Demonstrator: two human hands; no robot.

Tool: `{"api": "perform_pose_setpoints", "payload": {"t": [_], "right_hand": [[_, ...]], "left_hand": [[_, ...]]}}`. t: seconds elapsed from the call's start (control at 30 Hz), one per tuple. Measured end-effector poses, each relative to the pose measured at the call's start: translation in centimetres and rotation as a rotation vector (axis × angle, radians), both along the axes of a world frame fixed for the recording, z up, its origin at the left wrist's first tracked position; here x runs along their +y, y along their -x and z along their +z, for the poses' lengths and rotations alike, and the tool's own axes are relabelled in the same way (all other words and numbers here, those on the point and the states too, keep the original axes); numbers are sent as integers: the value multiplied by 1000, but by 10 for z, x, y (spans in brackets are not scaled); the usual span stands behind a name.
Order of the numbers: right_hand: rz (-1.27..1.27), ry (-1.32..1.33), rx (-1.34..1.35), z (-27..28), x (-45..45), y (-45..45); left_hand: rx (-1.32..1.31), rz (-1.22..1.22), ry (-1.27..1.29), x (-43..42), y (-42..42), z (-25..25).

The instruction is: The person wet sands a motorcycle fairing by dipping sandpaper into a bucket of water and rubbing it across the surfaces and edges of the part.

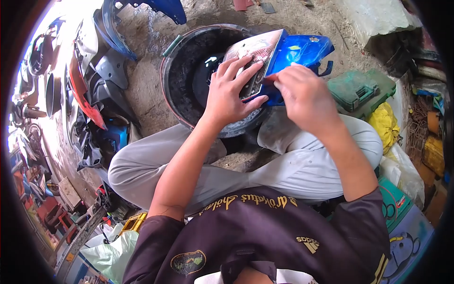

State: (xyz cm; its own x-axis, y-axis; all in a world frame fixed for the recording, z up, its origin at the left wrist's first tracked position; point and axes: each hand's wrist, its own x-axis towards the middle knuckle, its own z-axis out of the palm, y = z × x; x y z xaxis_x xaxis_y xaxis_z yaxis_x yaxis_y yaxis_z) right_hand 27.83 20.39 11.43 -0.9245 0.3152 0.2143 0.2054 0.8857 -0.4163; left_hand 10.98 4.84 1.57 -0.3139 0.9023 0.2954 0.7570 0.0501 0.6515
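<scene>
A glossy blue plastic panel [302, 49], which looks like a motorcycle fairing part, is tilted over the black bucket [182, 71]. Its near side shows a pale, scuffed inner face with dark patches. My left hand [231, 90] grips the panel, fingers spread over the pale face and thumb at the lower edge. My right hand [307, 97] is closed in a pinch at the panel's middle ridge. A small reddish piece [270, 76], apparently sandpaper, sticks out from its fingertips; the rest is hidden by the hand.
Vehicle body panels, including a red one [85, 90], are piled along the left. A green tool case [362, 92] and a yellow bag [384, 125] lie at the right. A concrete block [378, 19] stands at upper right. Reddish sheets [242, 4] lie on the far ground.
</scene>
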Motion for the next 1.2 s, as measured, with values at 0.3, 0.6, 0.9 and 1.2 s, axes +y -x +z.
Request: {"api": "perform_pose_setpoints", "payload": {"t": [0.3, 0.6, 0.9, 1.2], "right_hand": [[-54, 52, 11, -2, 2, 1], [-76, -6, 26, -2, 5, 3], [-116, 47, 23, -1, 14, 3], [-94, 8, 48, -11, 10, 6]], "left_hand": [[18, 10, -15, 0, 0, -6], [13, 7, -12, 0, 0, -6], [8, 11, 30, -1, -1, 0], [3, 10, 14, 0, -1, 0]]}}
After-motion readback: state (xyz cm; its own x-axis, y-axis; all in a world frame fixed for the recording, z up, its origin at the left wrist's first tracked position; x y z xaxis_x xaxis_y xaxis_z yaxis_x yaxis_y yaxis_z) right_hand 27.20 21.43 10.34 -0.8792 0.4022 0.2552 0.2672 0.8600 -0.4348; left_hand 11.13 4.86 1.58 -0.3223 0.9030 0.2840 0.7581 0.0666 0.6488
